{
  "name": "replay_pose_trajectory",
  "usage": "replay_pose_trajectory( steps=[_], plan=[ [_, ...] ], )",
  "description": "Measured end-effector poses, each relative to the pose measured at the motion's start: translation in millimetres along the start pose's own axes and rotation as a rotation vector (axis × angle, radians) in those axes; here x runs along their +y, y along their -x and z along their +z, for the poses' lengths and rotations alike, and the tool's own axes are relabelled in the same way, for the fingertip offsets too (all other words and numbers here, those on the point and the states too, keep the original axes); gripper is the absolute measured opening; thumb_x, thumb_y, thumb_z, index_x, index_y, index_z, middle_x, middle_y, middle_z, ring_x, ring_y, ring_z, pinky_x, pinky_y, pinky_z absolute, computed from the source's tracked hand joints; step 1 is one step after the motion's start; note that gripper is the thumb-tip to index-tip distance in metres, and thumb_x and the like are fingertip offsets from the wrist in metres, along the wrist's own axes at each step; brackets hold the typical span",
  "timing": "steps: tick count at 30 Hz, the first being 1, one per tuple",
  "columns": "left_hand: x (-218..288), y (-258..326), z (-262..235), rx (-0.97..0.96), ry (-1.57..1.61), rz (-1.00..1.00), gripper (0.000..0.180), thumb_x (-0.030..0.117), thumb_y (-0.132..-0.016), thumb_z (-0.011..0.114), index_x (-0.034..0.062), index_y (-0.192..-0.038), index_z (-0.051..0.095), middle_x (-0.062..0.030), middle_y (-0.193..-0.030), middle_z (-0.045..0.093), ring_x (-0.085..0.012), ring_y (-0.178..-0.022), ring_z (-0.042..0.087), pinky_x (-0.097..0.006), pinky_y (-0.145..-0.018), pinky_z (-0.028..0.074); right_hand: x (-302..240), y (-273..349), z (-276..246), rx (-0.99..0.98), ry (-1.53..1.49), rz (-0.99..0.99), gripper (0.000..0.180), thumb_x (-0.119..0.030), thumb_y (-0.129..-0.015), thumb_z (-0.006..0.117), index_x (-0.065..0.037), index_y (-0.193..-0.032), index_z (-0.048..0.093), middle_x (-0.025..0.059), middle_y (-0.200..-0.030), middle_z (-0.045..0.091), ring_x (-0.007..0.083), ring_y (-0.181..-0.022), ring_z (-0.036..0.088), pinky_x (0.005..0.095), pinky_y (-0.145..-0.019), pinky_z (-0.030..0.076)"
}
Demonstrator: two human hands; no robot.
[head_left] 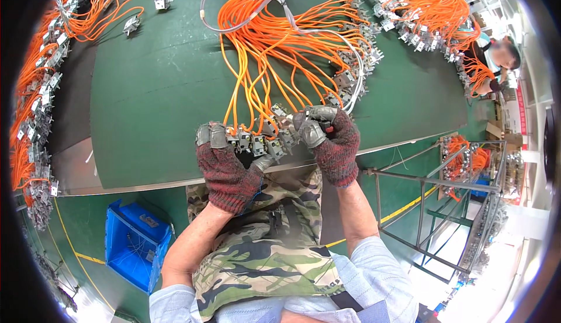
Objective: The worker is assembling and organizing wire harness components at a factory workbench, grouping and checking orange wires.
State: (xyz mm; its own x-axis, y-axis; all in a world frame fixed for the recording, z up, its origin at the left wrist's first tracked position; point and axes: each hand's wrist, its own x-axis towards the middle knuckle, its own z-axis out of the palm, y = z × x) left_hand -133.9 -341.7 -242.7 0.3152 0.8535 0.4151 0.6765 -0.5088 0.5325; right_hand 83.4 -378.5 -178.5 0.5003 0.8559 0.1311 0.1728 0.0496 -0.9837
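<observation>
Both my hands wear dark red-grey knit gloves with grey-covered fingertips. My left hand (pixel 225 168) is closed around the left end of a row of small metal connectors (pixel 258 143) at the table's near edge, thumb beneath them. Orange cables (pixel 266 77) run from these connectors to a large bundle farther back. My right hand (pixel 336 145) is closed at the right end of the row, its fingertips beside the connectors. A small dark and red piece (pixel 329 129) shows between its fingers; its kind is hidden.
The green tabletop (pixel 158 101) carries a whitish tube (pixel 289 16) across the bundle. More cable heaps lie along the left (pixel 41 101) and far right (pixel 432 7). A blue bin (pixel 137 244) stands below left, a metal frame rack (pixel 421 206) right. Another person (pixel 497 57) is at far right.
</observation>
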Motion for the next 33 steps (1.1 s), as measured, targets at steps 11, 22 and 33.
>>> replay_pose_trajectory(
  steps=[11,22,33],
  plan=[
    [-1,0,4,0.01,-0.044,0.019,0.116,0.056,-0.078,0.087,-0.0068,-0.159,0.033,-0.028,-0.154,0.043,-0.0508,-0.144,0.04,-0.063,-0.121,0.033,3,-5,0,-0.094,0.003,0.058,0.018,-0.012,-0.091,0.081,-0.003,-0.107,0.078,0.001,-0.086,0.075,0.006,-0.072,0.062,0.0257,-0.069,0.054],
    [-1,2,0,-0.023,-0.021,0.008,0.121,0.05,-0.076,0.092,-0.0045,-0.163,0.028,-0.0305,-0.161,0.039,-0.0524,-0.149,0.036,-0.061,-0.125,0.029,2,31,-11,0.044,0.12,-0.027,0.022,-0.005,-0.09,0.083,-0.004,-0.11,0.075,0.005,-0.092,0.08,0.0081,-0.081,0.072,0.0254,-0.07,0.056],
    [-1,1,7,0.021,-0.069,0.032,0.116,0.058,-0.078,0.086,-0.0062,-0.159,0.034,-0.0264,-0.154,0.044,-0.0496,-0.145,0.04,-0.061,-0.122,0.033,4,41,-11,-0.022,0.254,-0.02,0.024,-0.009,-0.092,0.083,-0.002,-0.113,0.074,0.0059,-0.098,0.079,0.0111,-0.086,0.073,0.0296,-0.078,0.059]
  ],
)
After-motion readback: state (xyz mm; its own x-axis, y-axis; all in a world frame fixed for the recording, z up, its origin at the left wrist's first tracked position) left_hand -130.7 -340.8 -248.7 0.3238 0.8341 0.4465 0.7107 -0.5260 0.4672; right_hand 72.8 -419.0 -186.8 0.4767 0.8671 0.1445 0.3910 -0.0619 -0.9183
